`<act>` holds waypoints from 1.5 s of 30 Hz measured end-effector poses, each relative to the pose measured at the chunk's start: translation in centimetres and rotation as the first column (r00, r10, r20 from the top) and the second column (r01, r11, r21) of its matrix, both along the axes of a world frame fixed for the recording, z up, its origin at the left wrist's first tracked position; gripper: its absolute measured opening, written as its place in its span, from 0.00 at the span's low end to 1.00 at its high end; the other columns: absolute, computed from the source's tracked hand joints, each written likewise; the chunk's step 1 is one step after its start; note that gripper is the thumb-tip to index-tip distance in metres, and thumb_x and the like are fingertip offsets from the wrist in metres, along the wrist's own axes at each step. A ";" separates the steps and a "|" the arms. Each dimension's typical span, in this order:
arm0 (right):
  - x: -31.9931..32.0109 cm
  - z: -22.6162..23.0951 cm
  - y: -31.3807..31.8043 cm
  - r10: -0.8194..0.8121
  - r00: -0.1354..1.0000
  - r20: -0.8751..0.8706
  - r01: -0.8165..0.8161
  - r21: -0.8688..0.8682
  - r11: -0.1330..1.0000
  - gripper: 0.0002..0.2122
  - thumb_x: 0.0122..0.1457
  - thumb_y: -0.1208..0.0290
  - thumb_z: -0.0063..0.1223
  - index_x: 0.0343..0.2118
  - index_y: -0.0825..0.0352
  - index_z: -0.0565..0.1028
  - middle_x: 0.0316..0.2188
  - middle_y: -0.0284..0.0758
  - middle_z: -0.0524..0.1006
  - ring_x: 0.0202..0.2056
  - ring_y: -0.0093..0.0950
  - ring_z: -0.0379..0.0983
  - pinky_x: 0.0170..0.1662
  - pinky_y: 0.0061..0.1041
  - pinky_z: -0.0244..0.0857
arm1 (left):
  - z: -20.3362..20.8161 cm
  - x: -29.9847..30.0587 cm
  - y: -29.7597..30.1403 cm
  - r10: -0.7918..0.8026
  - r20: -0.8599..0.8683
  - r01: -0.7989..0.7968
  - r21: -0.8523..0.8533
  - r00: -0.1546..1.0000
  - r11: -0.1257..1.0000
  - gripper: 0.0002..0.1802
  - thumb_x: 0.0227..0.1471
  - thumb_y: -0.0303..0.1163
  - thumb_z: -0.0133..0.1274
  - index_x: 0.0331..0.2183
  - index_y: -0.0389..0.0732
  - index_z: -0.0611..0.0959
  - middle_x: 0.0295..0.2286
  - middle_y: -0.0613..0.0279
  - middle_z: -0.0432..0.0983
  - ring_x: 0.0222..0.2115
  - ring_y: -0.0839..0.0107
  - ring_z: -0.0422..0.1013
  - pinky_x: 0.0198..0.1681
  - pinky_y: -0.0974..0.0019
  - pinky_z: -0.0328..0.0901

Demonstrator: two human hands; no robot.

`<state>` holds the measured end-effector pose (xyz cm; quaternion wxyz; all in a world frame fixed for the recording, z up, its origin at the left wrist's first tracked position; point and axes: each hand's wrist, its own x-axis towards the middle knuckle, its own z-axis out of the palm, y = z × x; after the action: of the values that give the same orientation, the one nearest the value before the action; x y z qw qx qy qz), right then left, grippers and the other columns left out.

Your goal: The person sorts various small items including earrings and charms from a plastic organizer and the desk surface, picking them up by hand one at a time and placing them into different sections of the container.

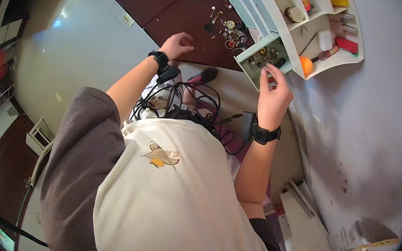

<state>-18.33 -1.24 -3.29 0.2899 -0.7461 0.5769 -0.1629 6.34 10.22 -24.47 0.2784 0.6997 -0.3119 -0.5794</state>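
So my right hand (274, 95) is up at the open front of a little drawer (261, 58) full of tiny metal bits, fingertips pinched together, though I can't tell if anything's between them. My left hand (177, 45) is loosely curled, resting empty on the dark counter (185, 14) near a scatter of small screws and parts (230, 30). An orange ball (306, 65) sits in the white organizer (294, 33).

A person seen from above wears a cream T-shirt (176, 198) with dark grey-brown sleeves (84, 125) and a small bird print (160, 156) on the chest. Behind the fingers, each wrist carries a black band (159, 58), with a small black box (247, 124) strapped alongside. Black cables (184, 98) loop at the chest.
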 end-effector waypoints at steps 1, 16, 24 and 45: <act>0.5 0.1 0.0 -0.017 1.000 -0.019 0.017 0.015 1.000 0.08 0.54 0.73 0.54 0.35 0.68 0.76 0.27 0.37 0.78 0.25 0.28 0.72 0.27 0.23 0.64 | 0.3 -0.1 -1.3 -0.142 0.165 0.158 -0.092 0.976 0.983 0.18 0.48 0.34 0.56 0.42 0.41 0.75 0.34 0.58 0.76 0.33 0.65 0.72 0.37 0.63 0.67; 2.2 2.4 3.2 -0.144 0.987 -0.070 0.148 0.055 0.987 0.06 0.53 0.75 0.54 0.34 0.67 0.77 0.28 0.37 0.75 0.27 0.27 0.70 0.26 0.23 0.63 | -2.5 -2.1 -3.9 -0.374 0.565 0.514 -0.107 0.736 0.851 0.14 0.51 0.41 0.51 0.36 0.43 0.73 0.33 0.58 0.73 0.33 0.57 0.72 0.34 0.58 0.67; 0.1 5.2 6.0 -0.199 0.972 -0.126 0.202 0.012 0.979 0.07 0.53 0.75 0.53 0.35 0.67 0.76 0.32 0.40 0.76 0.30 0.31 0.72 0.33 0.24 0.65 | 0.6 -2.6 -7.6 -0.357 0.491 0.458 -0.100 0.795 0.883 0.18 0.51 0.40 0.52 0.45 0.48 0.73 0.36 0.57 0.75 0.37 0.58 0.72 0.38 0.58 0.67; -1.8 10.0 8.2 -0.366 0.925 0.104 0.363 0.051 0.931 0.08 0.54 0.75 0.52 0.37 0.68 0.76 0.32 0.38 0.76 0.29 0.28 0.72 0.31 0.23 0.65 | 8.6 -0.3 -12.2 0.111 -0.086 -0.134 -0.339 0.990 0.931 0.11 0.49 0.29 0.57 0.35 0.34 0.80 0.29 0.63 0.78 0.21 0.82 0.67 0.23 0.77 0.62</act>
<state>-20.09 6.97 6.73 0.2979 -0.6111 0.6908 -0.2462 6.03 -2.03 -15.88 0.4420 0.6391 -0.3548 -0.5199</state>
